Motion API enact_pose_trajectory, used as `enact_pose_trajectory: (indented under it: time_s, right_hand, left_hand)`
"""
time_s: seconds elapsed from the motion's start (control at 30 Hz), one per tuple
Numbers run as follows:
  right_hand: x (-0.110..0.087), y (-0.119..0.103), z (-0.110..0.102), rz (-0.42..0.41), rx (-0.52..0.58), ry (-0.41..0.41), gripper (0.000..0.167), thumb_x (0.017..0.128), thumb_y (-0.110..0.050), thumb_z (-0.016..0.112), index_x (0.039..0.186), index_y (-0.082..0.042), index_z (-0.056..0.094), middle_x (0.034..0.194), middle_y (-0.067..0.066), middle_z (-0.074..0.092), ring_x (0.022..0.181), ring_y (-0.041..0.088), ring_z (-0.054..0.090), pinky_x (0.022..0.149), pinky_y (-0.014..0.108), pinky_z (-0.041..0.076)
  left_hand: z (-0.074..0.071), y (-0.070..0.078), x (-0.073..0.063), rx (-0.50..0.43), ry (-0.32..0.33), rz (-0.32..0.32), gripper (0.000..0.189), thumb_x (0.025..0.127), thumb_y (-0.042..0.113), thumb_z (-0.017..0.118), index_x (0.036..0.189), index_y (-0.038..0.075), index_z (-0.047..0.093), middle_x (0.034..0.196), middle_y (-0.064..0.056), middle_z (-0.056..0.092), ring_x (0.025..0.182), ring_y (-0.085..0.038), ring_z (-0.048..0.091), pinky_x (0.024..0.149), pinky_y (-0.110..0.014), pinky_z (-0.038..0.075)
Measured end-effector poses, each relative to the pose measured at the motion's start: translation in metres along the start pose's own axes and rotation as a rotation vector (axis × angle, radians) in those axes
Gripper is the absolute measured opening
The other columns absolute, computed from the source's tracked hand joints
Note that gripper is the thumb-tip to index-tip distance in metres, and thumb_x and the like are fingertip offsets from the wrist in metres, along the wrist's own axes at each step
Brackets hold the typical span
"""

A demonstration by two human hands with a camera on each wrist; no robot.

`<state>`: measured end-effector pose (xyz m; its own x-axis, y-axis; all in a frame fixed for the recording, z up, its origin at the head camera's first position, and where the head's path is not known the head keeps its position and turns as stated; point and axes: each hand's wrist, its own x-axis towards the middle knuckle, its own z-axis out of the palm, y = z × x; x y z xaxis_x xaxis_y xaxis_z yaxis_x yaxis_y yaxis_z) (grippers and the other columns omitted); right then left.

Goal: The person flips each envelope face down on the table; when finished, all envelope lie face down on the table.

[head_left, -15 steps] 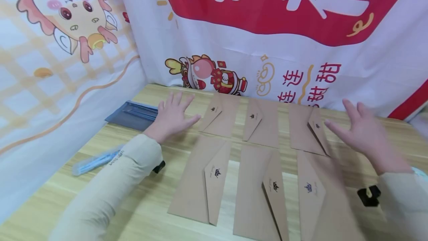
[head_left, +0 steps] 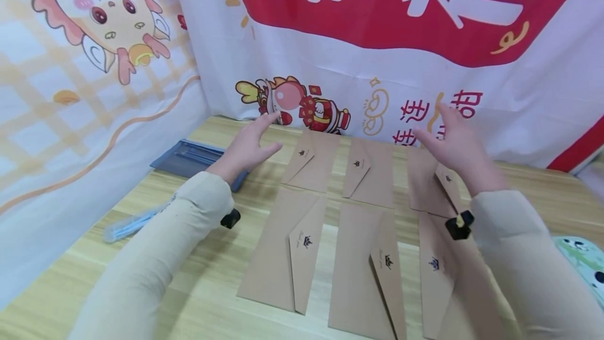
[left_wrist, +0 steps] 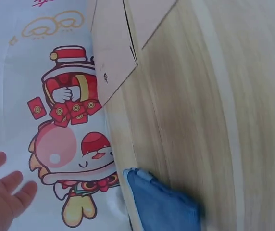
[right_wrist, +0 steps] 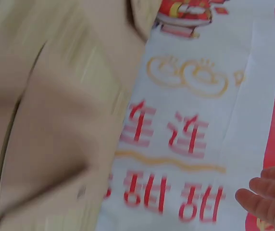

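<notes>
Several brown paper envelopes lie on the wooden table in two rows of three, their pointed flaps marked with a small dark crown. My left hand (head_left: 247, 146) is raised beside the back-left envelope (head_left: 313, 161), thumb apart from straight fingers, holding nothing. Over on the other side, my right hand (head_left: 460, 146) hovers above the back-right envelope (head_left: 422, 188) and covers part of it, likewise bare, with thumb and fingers extended. Between them lies the back-middle envelope (head_left: 377, 177). In front are the left (head_left: 269, 256), middle (head_left: 356, 272) and right (head_left: 434, 298) envelopes, the last partly behind my right sleeve.
A dark blue zip pouch (head_left: 176, 159) lies behind my left wrist. Near the left sleeve is a clear-wrapped blue item (head_left: 127, 229). A pale green patterned object (head_left: 580, 261) sits at the right edge. Printed cloth (head_left: 358, 77) hangs along the back and left sides.
My right hand has moved left, from beside the back-right envelope to over it. The left hand has turned from spread fingers to a side-on pose. The envelopes stay in place.
</notes>
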<state>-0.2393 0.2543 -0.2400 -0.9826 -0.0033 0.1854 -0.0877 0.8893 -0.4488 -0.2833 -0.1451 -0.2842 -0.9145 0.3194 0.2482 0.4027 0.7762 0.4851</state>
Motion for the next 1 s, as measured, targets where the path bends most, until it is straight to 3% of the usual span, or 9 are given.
enact_pose_trajectory:
  time_s: [0.2,0.37,0.6,0.83,1.0]
  right_hand:
    - [0.015,-0.03,0.023,0.006,0.125,0.009,0.087,0.085,-0.062,0.044,0.15,-0.019,0.006,0.155,0.012,0.013,0.139,0.037,0.016,0.103,0.066,0.022]
    - [0.023,-0.047,0.046,-0.027,0.201,0.012,0.084,0.087,-0.062,0.043,0.15,-0.02,0.008,0.155,0.009,0.014,0.139,0.035,0.017,0.107,0.061,0.02]
    - [0.028,-0.065,0.076,-0.074,0.322,0.018,0.077,0.088,-0.054,0.049,0.149,-0.023,0.015,0.148,0.017,0.029,0.131,0.037,0.035,0.103,0.057,0.032]
    - [0.024,-0.078,0.096,-0.009,0.464,-0.039,0.076,0.087,-0.054,0.052,0.148,-0.024,0.018,0.15,0.011,0.028,0.131,0.03,0.037,0.103,0.05,0.037]
    - [0.024,-0.085,0.109,0.071,0.71,-0.099,0.072,0.09,-0.039,0.057,0.148,-0.018,0.02,0.149,0.016,0.028,0.131,0.03,0.037,0.1,0.045,0.042]
  left_hand:
    - [-0.001,0.005,0.004,-0.201,0.045,-0.048,0.065,0.091,0.04,0.054,0.146,0.035,0.021,0.153,0.004,0.022,0.138,-0.024,0.023,0.111,-0.048,0.025]
    - [0.002,0.003,0.007,-0.318,0.063,-0.091,0.063,0.09,0.038,0.057,0.144,0.04,0.025,0.152,0.004,0.023,0.133,-0.029,0.032,0.103,-0.049,0.037]
    - [0.012,-0.004,0.007,-0.464,0.085,-0.155,0.062,0.089,0.027,0.06,0.143,0.035,0.03,0.15,-0.007,0.028,0.125,-0.033,0.042,0.096,-0.047,0.044]
    - [0.018,0.0,0.01,-0.567,0.084,-0.191,0.064,0.089,0.019,0.06,0.144,0.029,0.03,0.147,-0.011,0.032,0.12,-0.031,0.048,0.094,-0.045,0.046]
    - [0.023,-0.001,0.013,-0.615,0.037,-0.224,0.064,0.089,0.015,0.06,0.145,0.025,0.03,0.146,-0.01,0.034,0.122,-0.029,0.048,0.098,-0.043,0.044]
